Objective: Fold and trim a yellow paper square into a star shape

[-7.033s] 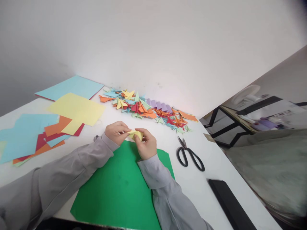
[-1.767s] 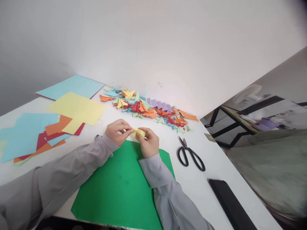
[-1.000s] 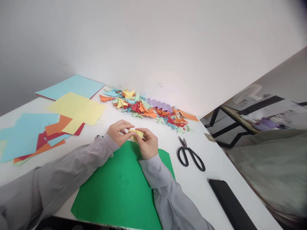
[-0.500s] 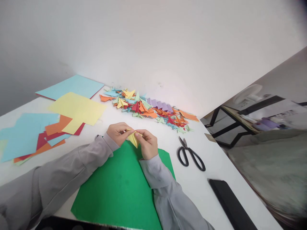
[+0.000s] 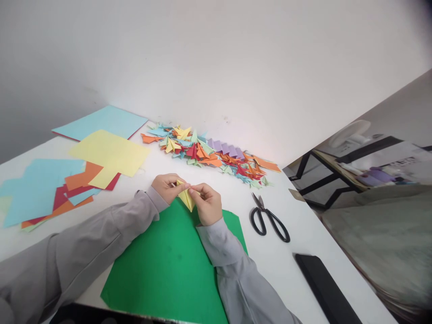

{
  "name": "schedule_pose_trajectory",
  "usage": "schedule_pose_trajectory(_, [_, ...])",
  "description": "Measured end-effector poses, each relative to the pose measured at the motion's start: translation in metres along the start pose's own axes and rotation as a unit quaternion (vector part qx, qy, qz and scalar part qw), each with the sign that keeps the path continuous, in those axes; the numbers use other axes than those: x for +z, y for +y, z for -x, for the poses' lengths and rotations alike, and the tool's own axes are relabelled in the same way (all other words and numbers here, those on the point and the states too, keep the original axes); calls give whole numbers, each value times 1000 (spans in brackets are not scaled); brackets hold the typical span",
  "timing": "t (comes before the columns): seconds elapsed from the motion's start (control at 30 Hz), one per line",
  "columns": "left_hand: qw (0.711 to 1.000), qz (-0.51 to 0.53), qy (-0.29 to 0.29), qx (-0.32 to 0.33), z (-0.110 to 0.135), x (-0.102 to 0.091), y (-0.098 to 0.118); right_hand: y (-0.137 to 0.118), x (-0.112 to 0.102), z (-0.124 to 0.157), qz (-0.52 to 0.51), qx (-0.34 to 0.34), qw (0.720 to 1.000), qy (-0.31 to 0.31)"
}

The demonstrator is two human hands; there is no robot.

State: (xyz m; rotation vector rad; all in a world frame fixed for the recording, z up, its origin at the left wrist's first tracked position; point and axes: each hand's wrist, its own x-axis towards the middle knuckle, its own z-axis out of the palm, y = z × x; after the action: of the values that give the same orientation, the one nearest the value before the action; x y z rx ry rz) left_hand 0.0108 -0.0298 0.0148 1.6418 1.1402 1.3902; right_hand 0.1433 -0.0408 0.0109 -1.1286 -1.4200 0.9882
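1. Lying left of the left hand [image 5: 168, 188] are sheets [image 5: 43, 189].
2. The left hand pinches the yellow paper [image 5: 186, 199] at its left.
3. It sits folded between both hands, above the mat [image 5: 168, 261].
4. The right hand [image 5: 208, 204] pinches its right side.
5. Scissors [image 5: 261, 209] lie right of the right hand.

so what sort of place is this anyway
Probably a paper-craft spot: a white table against a wall, though whether at home or in a workshop I can't tell. The folded yellow paper, the heap of folded pieces at the back and the scissors suggest it.
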Motion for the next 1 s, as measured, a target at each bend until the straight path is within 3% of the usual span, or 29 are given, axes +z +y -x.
schedule_pose_trajectory(0.33, [995,72,-27,-68,0,-4,5,-2,0,0,-23,26,999,-13])
schedule_pose_trajectory(0.73, [983,103,-5,-153,-2,-3,5,0,1,1,-53,44,997,-25])
schedule_pose_trajectory(1.0, [985,71,41,-149,-3,-3,8,-5,2,1,-82,81,992,-47])
